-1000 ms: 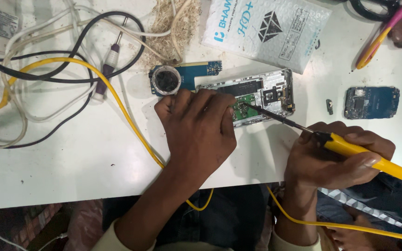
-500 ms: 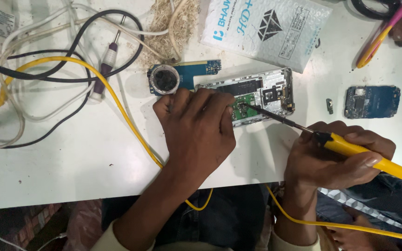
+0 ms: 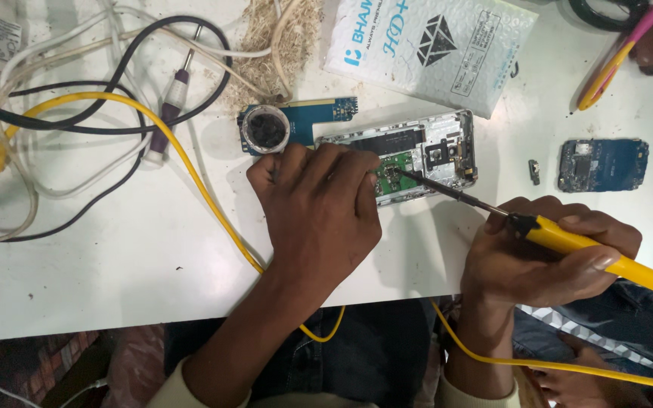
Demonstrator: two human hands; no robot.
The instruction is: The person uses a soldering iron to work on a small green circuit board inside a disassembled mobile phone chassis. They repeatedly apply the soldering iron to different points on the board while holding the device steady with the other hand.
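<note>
Nothing has shifted — your left hand (image 3: 319, 208) lies flat, steadying the opened phone (image 3: 425, 155), while your right hand (image 3: 546, 253) grips the yellow soldering iron (image 3: 568, 242) — tip on the board.

- two hands are seen: one left hand (image 3: 319, 208) and one right hand (image 3: 546, 253).
- one yellow soldering iron (image 3: 568, 242) is counted.
- one opened phone (image 3: 425, 155) is counted.
- two loose blue circuit boards are counted: one long board (image 3: 326, 113) and one small board (image 3: 602, 164).
- one round pot (image 3: 266, 130) is counted.
- one white padded packet (image 3: 432, 45) is seen.
- one yellow cable (image 3: 190, 166) is counted among the cables; the others cannot be counted exactly.
</note>
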